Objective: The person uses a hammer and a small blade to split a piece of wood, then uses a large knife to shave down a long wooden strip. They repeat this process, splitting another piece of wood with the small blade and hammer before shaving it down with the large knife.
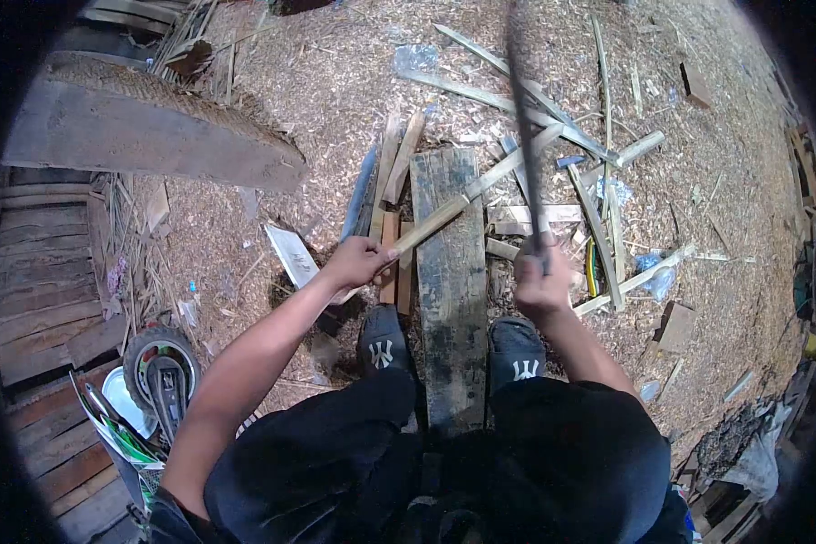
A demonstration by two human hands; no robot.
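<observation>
**A:** The left grip first. The left hand (358,263) is closed round the near end of the bamboo stick (444,213), with the fingers wrapped right over it.

**B:** And where does the stick lie?

**A:** It runs from that hand up and to the right, slanting across the dark plank (449,308). Its far end pokes past the plank's right edge, among the split strips (598,227). The plank lies lengthwise between the left foot (383,343) and the right foot (517,349).

**B:** The other grip?

**A:** The right hand (539,283) is a tight fist round the handle of a long dark blade (521,118). The blade points up and away, blurred, above the stick's far half.

**B:** How would you do this stroke well?

**A:** I'd press the stick flat so it can't roll or spring. I'd also land the edge where the plank backs the bamboo, not on the overhang. The holding hand sits left of the plank, well apart from the blade's line, which looks sound to me. The feet are just beside the plank, so I'd judge a glancing blow the main risk. A short, straight chop suits better than a wide swing.

**B:** And the arms?

**A:** The left forearm is bare and reaches forward from the lower left, slightly bent, with the wrist low near the chip-covered ground (335,82). The right forearm rises steeply and the wrist is cocked back. Its fist is just right of the plank, above the right foot.
</observation>
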